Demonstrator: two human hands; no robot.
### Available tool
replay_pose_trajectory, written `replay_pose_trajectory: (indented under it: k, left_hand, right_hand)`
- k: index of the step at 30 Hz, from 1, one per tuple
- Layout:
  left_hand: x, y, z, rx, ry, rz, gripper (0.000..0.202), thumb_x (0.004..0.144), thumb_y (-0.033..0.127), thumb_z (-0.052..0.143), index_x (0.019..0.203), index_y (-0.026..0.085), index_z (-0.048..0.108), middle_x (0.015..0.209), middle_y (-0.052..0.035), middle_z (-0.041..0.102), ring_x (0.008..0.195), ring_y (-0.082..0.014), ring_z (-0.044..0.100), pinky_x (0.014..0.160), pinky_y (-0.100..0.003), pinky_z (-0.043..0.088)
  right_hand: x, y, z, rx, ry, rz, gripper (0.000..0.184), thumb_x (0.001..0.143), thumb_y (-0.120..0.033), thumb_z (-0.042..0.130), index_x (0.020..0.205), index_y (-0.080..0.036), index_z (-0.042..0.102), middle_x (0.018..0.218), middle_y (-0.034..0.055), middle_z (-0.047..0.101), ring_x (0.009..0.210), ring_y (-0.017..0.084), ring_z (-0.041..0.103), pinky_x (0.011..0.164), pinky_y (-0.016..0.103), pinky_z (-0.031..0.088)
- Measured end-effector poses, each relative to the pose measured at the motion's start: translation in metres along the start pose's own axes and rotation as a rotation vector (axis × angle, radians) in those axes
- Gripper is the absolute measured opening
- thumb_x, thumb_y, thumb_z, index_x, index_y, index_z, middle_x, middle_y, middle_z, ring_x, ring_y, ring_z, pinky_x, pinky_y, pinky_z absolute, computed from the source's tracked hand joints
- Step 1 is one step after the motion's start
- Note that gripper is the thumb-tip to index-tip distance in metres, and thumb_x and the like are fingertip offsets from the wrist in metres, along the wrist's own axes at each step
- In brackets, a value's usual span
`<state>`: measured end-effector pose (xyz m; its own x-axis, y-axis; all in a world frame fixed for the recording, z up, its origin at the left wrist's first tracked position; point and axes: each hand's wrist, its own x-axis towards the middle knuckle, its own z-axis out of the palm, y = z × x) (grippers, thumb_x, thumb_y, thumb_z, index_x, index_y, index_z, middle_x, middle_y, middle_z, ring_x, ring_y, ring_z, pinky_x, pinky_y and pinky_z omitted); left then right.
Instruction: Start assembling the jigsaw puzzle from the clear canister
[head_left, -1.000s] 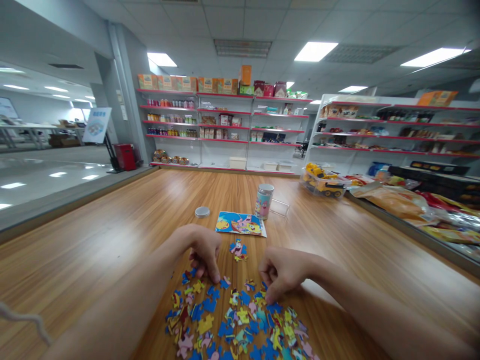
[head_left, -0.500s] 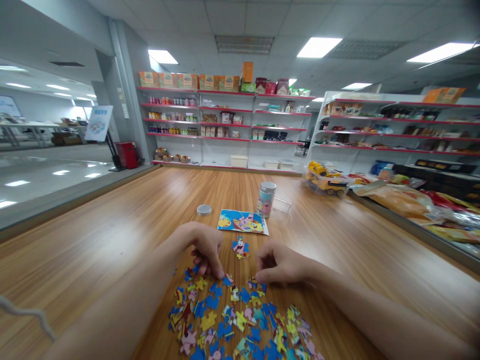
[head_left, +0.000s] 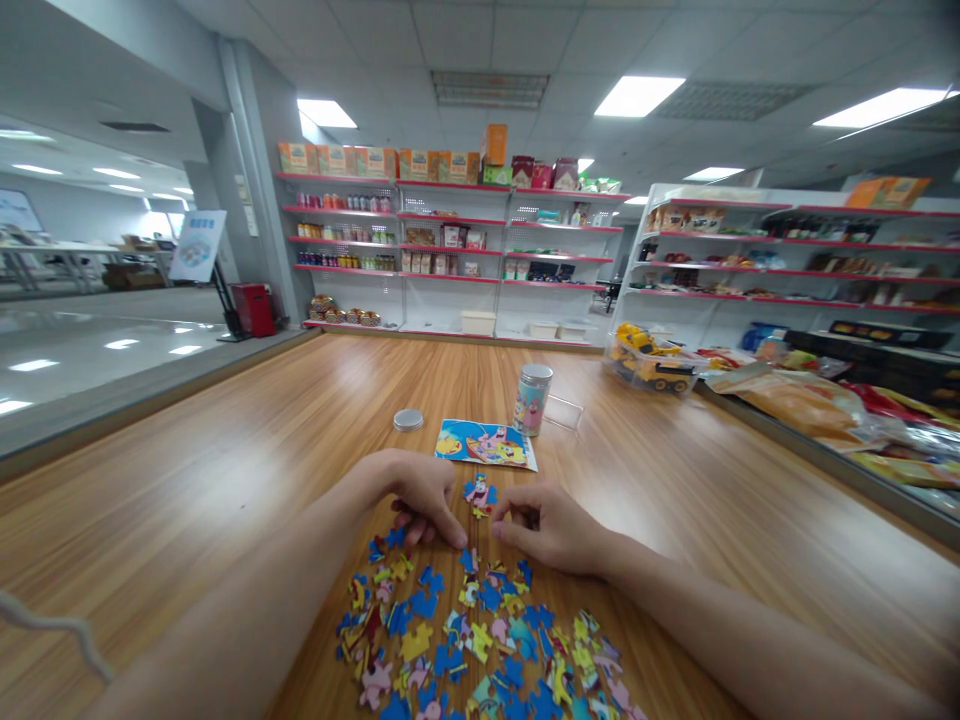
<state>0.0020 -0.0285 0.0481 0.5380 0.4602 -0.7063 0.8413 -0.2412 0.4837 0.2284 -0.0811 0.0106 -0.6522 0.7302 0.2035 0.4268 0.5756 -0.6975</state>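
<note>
My left hand [head_left: 426, 498] is bent down over the table with its fingers curled. The tip of its thumb presses at the upper edge of a blue and pink puzzle piece [head_left: 469, 561]. To the right, my right hand [head_left: 553, 528] has its fingers closed in a pinch beside a small joined cluster of puzzle pieces [head_left: 480, 494]; whether anything is between the fingertips is hidden. Loose puzzle pieces [head_left: 417, 641], blue, yellow and pink, are spread below both hands. Just beyond the cluster lies a cartoon picture card [head_left: 486, 444].
A cartoon-printed tin [head_left: 532, 402] stands behind the card, with a clear rectangular frame [head_left: 564, 412] beside it. Left of the card is a round metal lid [head_left: 408, 420]. A clear bin [head_left: 651, 362] of yellow toy vehicles sits at the back right. A white cable [head_left: 56, 625] enters at left.
My left hand has shifted slightly right, and the blue and pink piece has moved right and turned. My right hand has moved left, close to the joined cluster.
</note>
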Motion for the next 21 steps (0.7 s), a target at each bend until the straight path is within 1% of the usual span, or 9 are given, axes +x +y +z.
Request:
replay_pose_trajectory:
  k: [2,4,6,9,11,16,18,21]
  left_hand:
    - [0.003,-0.002,0.001,-0.041,0.087,0.066,0.054,0.073,0.066,0.066,0.055,0.015,0.063,0.050,-0.0035,0.061,0.035,-0.0114,0.047,0.034,-0.022,0.031]
    - [0.005,-0.006,0.002,-0.101,0.170,0.106,0.060,0.076,0.070,0.059,0.054,0.014,0.061,0.047,-0.0032,0.059,0.032,-0.0102,0.044,0.033,-0.022,0.031]
    - [0.007,-0.009,0.003,-0.143,0.209,0.119,0.065,0.076,0.074,0.056,0.053,0.014,0.059,0.046,-0.0037,0.059,0.031,-0.0095,0.042,0.033,-0.022,0.030]
    - [0.008,-0.009,0.003,-0.148,0.222,0.111,0.065,0.075,0.074,0.057,0.053,0.013,0.059,0.046,-0.0038,0.059,0.030,-0.0088,0.041,0.032,-0.021,0.029]
    - [0.008,-0.007,0.003,-0.142,0.222,0.099,0.064,0.075,0.073,0.059,0.053,0.013,0.059,0.047,-0.0037,0.059,0.030,-0.0084,0.042,0.033,-0.021,0.028]
    - [0.006,-0.002,0.003,-0.153,0.209,0.094,0.062,0.076,0.069,0.060,0.052,0.013,0.059,0.046,-0.0032,0.058,0.030,-0.0087,0.042,0.032,-0.021,0.028]
    - [0.006,-0.001,0.003,-0.157,0.205,0.097,0.061,0.077,0.069,0.061,0.052,0.013,0.059,0.045,-0.0032,0.058,0.029,-0.0087,0.041,0.032,-0.021,0.027]
    - [0.007,-0.002,0.003,-0.140,0.206,0.106,0.062,0.078,0.069,0.059,0.051,0.013,0.058,0.045,-0.0035,0.058,0.029,-0.0084,0.042,0.031,-0.021,0.027]
  right_hand:
    - [0.001,0.002,0.002,-0.074,0.069,-0.006,0.016,0.084,-0.024,0.059,0.090,-0.015,0.071,0.052,-0.0054,0.045,0.047,0.008,0.038,0.046,0.020,0.028]
    - [0.002,0.004,0.003,-0.150,0.081,-0.013,0.019,0.085,-0.022,0.056,0.093,-0.017,0.072,0.052,-0.0056,0.046,0.046,0.008,0.039,0.047,0.020,0.029]
    - [0.002,0.004,0.004,-0.205,0.085,-0.031,0.020,0.085,-0.020,0.055,0.093,-0.018,0.073,0.052,-0.0055,0.047,0.046,0.007,0.040,0.048,0.020,0.030]
    - [0.000,0.002,0.004,-0.235,0.102,-0.072,0.021,0.084,-0.019,0.055,0.095,-0.018,0.073,0.052,-0.0053,0.047,0.046,0.007,0.040,0.049,0.020,0.031]
    - [-0.002,-0.001,0.002,-0.218,0.083,-0.114,0.023,0.084,-0.019,0.055,0.098,-0.018,0.073,0.051,-0.0051,0.047,0.045,0.008,0.040,0.048,0.020,0.031]
    - [-0.007,-0.010,-0.001,-0.148,-0.098,-0.266,0.029,0.079,-0.017,0.057,0.103,-0.018,0.074,0.058,-0.0019,0.055,0.048,0.008,0.045,0.050,0.020,0.035]
    - [-0.007,-0.012,-0.003,-0.127,-0.131,-0.282,0.030,0.077,-0.017,0.059,0.103,-0.018,0.074,0.057,-0.0020,0.055,0.048,0.008,0.045,0.050,0.020,0.036]
    - [-0.006,-0.014,-0.004,-0.084,-0.146,-0.281,0.033,0.074,-0.019,0.061,0.105,-0.016,0.072,0.054,-0.0037,0.051,0.045,0.008,0.043,0.049,0.019,0.036]
